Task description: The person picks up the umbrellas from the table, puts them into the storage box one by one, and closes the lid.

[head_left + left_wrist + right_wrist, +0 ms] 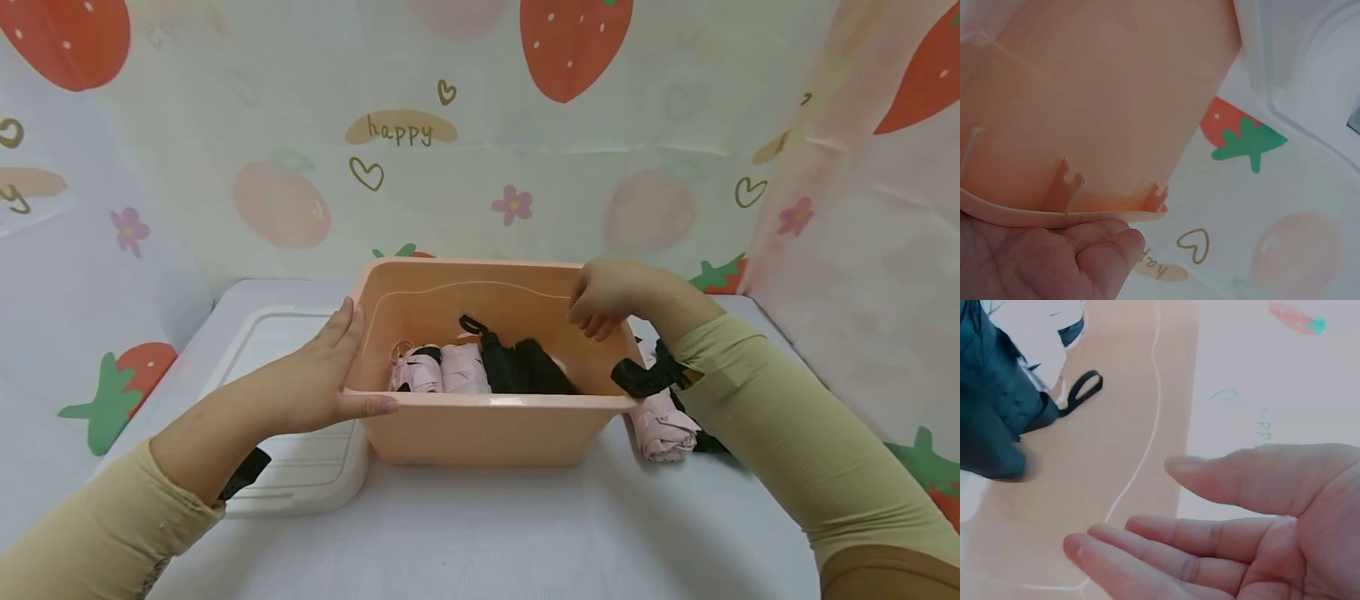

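Note:
A peach plastic bin point(487, 429) stands on the white-covered table. My left hand point(318, 375) rests against its front left corner, fingers straight along the side and thumb on the front rim. In the left wrist view, that hand point(1054, 256) lies right at the bin's rim point(1029, 217). Inside sit black folded umbrellas point(504, 364), one with a wrist loop point(1088, 387), beside pink folded umbrellas point(465, 368). My right hand point(611, 293) hovers over the bin's back right corner; in its wrist view, its loosely bent fingers point(1197, 540) hold nothing.
A white lid point(300, 475) lies left of the bin, partly behind my left arm. To the right, another pink folded umbrella point(663, 429) lies on the table with black fabric point(708, 442) beside it, partly hidden by my right sleeve. A fruit-patterned backdrop point(465, 208) encloses the table.

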Demonstrator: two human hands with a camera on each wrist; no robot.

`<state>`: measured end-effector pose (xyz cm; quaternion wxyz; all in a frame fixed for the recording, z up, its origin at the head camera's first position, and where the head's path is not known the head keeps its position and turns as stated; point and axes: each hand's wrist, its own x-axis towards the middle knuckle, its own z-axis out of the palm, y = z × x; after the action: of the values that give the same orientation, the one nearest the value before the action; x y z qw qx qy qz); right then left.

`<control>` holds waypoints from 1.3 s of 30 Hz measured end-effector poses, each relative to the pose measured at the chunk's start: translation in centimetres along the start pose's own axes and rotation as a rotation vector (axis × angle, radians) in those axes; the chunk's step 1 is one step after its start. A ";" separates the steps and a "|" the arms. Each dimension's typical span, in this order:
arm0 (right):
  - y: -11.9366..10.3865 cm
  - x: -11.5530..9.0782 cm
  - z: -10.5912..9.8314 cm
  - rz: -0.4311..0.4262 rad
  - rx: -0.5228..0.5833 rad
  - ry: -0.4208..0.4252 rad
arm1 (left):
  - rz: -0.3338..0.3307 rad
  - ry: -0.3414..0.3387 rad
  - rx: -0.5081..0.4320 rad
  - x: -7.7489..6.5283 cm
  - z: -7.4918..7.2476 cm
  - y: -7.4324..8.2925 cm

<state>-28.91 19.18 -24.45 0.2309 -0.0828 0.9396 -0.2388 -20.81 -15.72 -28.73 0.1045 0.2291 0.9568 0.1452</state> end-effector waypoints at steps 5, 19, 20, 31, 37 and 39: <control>-0.1 -0.3 -0.2 -0.008 0.017 0.003 | 0.000 0.001 -0.003 0.0 0.0 0.0; 0.7 -1.7 -1.2 -0.088 0.188 0.039 | -0.003 -0.002 -0.002 0.1 0.0 -0.2; 0.7 -1.9 -1.4 -0.091 0.193 0.039 | -0.003 -0.003 -0.003 0.1 0.0 -0.2; 2.1 -3.6 -3.5 -0.140 0.241 0.115 | -0.002 -0.007 -0.003 0.1 0.1 -0.1; 4.4 -4.6 -4.7 -0.124 0.258 0.152 | -0.002 -0.008 0.001 0.1 0.0 -0.1; 5.1 -5.0 -5.0 -0.114 0.269 0.163 | -0.002 -0.007 0.001 0.1 0.0 -0.1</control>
<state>-27.17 27.02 -21.08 0.1492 -0.0847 0.9085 -0.3812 -20.91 -15.80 -28.78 0.1081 0.2289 0.9567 0.1436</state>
